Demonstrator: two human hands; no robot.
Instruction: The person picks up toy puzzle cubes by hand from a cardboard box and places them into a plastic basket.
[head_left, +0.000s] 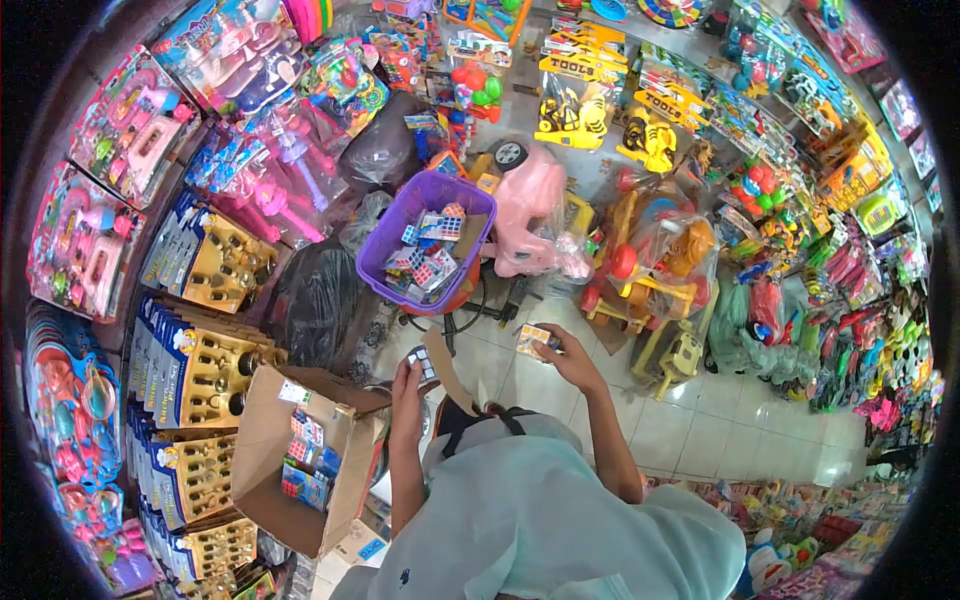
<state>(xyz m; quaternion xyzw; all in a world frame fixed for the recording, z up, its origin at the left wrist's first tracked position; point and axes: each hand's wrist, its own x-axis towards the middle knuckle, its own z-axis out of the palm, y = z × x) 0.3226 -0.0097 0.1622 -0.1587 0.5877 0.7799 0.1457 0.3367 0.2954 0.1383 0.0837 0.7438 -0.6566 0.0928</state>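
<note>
In my right hand (pixel 567 356) is a puzzle cube (pixel 531 340) with white and orange-yellow squares showing, gripped by its right side. My left hand (pixel 407 383) is closed on another puzzle cube (pixel 424 364), of which pale squares and a dark frame show. Ahead stands a purple basket (pixel 375 225) holding several puzzle cubes (pixel 424 268), some in printed packaging. Left of my left hand, an open cardboard box (pixel 258 425) contains more packaged puzzle cubes (pixel 307 458). One cardboard flap (pixel 449 372) rises between my hands.
Kitchen play sets (pixel 200 370) are stacked along the left. A pink ride-on toy (pixel 530 205) and plastic-wrapped toys (pixel 660 255) stand on the tiled floor (pixel 720 425) ahead. Yellow tool sets (pixel 580 95) hang at the back. Bagged toys (pixel 850 260) crowd the right side.
</note>
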